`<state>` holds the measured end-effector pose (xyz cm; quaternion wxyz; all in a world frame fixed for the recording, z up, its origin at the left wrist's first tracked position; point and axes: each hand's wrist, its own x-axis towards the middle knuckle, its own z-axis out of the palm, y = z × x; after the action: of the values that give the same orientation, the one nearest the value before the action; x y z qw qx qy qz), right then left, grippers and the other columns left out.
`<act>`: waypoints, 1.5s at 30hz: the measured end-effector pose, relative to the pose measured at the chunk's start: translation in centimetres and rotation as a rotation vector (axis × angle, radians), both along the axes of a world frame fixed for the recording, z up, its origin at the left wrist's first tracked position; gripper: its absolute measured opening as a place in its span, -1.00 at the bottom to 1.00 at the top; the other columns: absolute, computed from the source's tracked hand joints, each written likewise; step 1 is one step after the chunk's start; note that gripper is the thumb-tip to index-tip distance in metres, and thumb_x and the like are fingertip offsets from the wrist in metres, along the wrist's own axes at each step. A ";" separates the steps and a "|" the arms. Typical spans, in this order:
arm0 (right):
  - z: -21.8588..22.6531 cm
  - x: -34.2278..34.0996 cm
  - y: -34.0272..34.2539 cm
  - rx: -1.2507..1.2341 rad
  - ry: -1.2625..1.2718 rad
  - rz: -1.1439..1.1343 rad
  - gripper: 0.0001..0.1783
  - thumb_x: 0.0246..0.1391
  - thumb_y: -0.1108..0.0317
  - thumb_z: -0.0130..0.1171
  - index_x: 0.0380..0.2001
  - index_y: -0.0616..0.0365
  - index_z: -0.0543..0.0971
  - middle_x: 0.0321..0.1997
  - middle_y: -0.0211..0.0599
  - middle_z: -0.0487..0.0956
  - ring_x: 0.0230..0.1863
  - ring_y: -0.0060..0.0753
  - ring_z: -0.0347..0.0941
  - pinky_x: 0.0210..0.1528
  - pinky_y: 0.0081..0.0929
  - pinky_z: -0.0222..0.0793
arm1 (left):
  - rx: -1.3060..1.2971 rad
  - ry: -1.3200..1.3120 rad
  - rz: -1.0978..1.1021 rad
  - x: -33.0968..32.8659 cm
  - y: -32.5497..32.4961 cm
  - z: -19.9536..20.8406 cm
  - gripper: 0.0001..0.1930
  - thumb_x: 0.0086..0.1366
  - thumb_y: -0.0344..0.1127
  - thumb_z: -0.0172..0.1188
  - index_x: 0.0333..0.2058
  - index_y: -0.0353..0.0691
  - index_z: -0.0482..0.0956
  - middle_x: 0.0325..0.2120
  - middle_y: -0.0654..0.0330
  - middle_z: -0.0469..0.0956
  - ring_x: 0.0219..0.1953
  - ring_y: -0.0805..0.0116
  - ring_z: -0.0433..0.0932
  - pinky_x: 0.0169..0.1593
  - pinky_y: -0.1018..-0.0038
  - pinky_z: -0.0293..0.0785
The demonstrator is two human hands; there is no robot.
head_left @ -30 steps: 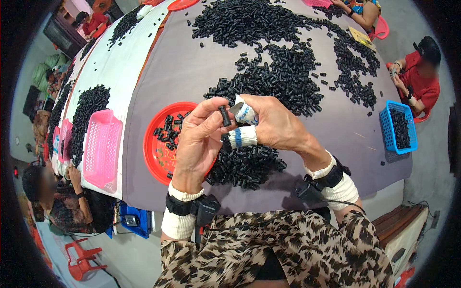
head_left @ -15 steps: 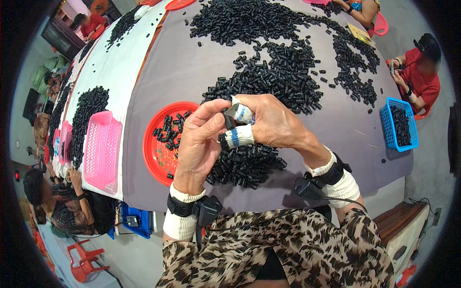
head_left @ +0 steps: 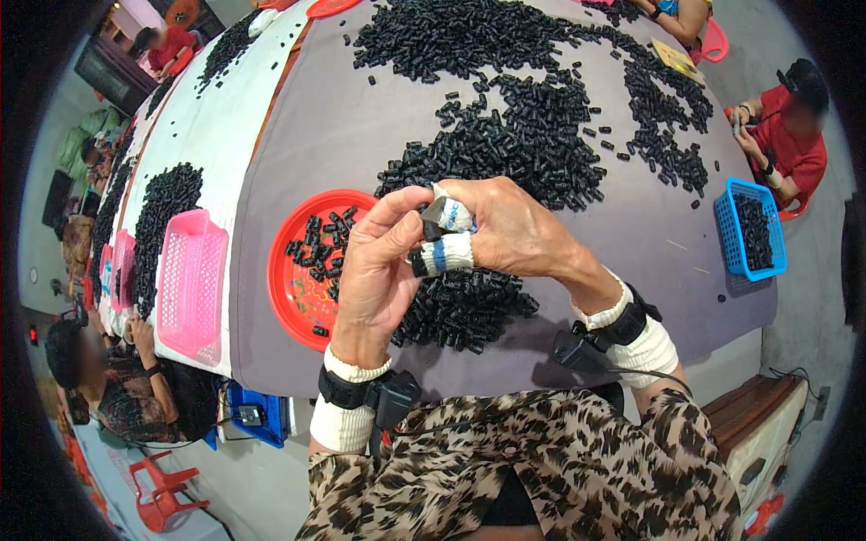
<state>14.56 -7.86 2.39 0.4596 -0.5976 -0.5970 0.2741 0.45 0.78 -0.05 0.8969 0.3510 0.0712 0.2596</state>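
Observation:
My left hand (head_left: 377, 270) is closed in a pinch, thumb against fingers, on a small black cylindrical part that is now mostly hidden. My right hand (head_left: 523, 230) meets it and grips a short grey metal blade (head_left: 437, 214) with a white wrapping (head_left: 456, 216) around it. A white knit cover with a blue band (head_left: 447, 253) wraps the right thumb; its end is dark. Below and behind the hands lies a pile of black cylindrical parts (head_left: 469, 311). Left of my left hand sits a red round tray (head_left: 281, 302) holding more such parts.
Larger heaps of black parts (head_left: 505, 144) spread over the grey tablecloth (head_left: 298, 144). A pink basket (head_left: 191, 284) stands left, a blue basket (head_left: 749, 230) with parts at the right edge. A person in red (head_left: 794, 135) sits right; another person (head_left: 117, 379) works at the left.
Both hands stay together in nearly the same place. The black part at the left fingertips, plainly visible before, is now mostly hidden. The left wrist has shifted slightly right.

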 end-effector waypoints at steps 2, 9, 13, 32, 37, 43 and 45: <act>-0.2 0.1 0.0 0.027 0.003 0.004 -0.58 -0.24 0.13 0.26 -0.58 0.27 0.36 -0.67 -0.16 0.38 -0.63 -0.22 0.31 -0.51 -0.32 0.22 | 0.000 0.002 0.008 0.1 -0.2 0.0 -0.76 0.18 -0.43 0.12 -0.16 -0.34 0.46 -0.27 0.15 0.52 -0.23 0.40 0.52 -0.14 0.49 0.47; 0.2 0.0 -0.3 0.032 -0.002 -0.004 -0.64 -0.23 0.19 0.25 -0.58 0.26 0.37 -0.66 -0.17 0.41 -0.63 -0.24 0.32 -0.50 -0.34 0.24 | -0.006 0.014 0.015 0.2 -0.5 0.2 -0.77 0.19 -0.43 0.10 -0.16 -0.34 0.46 -0.27 0.16 0.52 -0.23 0.41 0.51 -0.12 0.47 0.46; -0.4 0.3 -0.4 -0.020 0.147 0.001 -0.60 -0.27 0.15 0.30 -0.58 0.24 0.39 -0.66 -0.26 0.41 -0.62 -0.37 0.31 -0.51 -0.40 0.24 | -0.007 0.005 0.018 0.5 -0.6 0.5 -0.77 0.19 -0.42 0.10 -0.16 -0.34 0.46 -0.27 0.16 0.51 -0.23 0.41 0.51 -0.13 0.48 0.46; 0.0 0.3 -0.4 -0.018 0.036 -0.004 -0.49 -0.32 0.02 0.34 -0.58 0.26 0.40 -0.66 -0.20 0.42 -0.63 -0.28 0.35 -0.52 -0.35 0.25 | 0.188 0.120 0.074 -0.2 -0.3 1.2 -0.80 0.18 -0.43 0.12 -0.21 -0.35 0.48 -0.36 0.23 0.52 -0.33 0.57 0.47 -0.24 0.65 0.39; 0.3 0.2 -0.4 -0.024 -0.014 0.008 -0.51 -0.31 0.04 0.34 -0.57 0.27 0.41 -0.66 -0.20 0.43 -0.62 -0.29 0.36 -0.52 -0.35 0.26 | 0.183 0.145 0.082 -0.4 -0.3 1.3 -0.81 0.16 -0.45 0.14 -0.23 -0.34 0.49 -0.38 0.25 0.52 -0.40 0.63 0.43 -0.31 0.72 0.36; 0.3 0.1 -0.5 -0.014 0.003 0.018 -0.53 -0.29 0.05 0.32 -0.57 0.26 0.42 -0.65 -0.21 0.44 -0.62 -0.29 0.37 -0.50 -0.35 0.27 | 0.197 0.149 0.084 -0.4 -0.2 1.4 -0.83 0.15 -0.47 0.14 -0.26 -0.33 0.50 -0.38 0.26 0.52 -0.40 0.63 0.44 -0.32 0.73 0.36; 0.2 0.2 -0.5 -0.021 -0.005 0.018 -0.53 -0.28 0.04 0.32 -0.57 0.26 0.42 -0.66 -0.21 0.45 -0.62 -0.28 0.37 -0.50 -0.35 0.27 | 0.197 0.164 0.091 -0.4 -0.3 1.4 -0.84 0.15 -0.47 0.14 -0.26 -0.33 0.50 -0.39 0.26 0.52 -0.40 0.63 0.43 -0.31 0.72 0.36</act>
<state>14.73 -8.40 2.61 0.4495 -0.5975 -0.6007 0.2830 0.08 0.52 1.37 0.8364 0.4540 0.1344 0.2760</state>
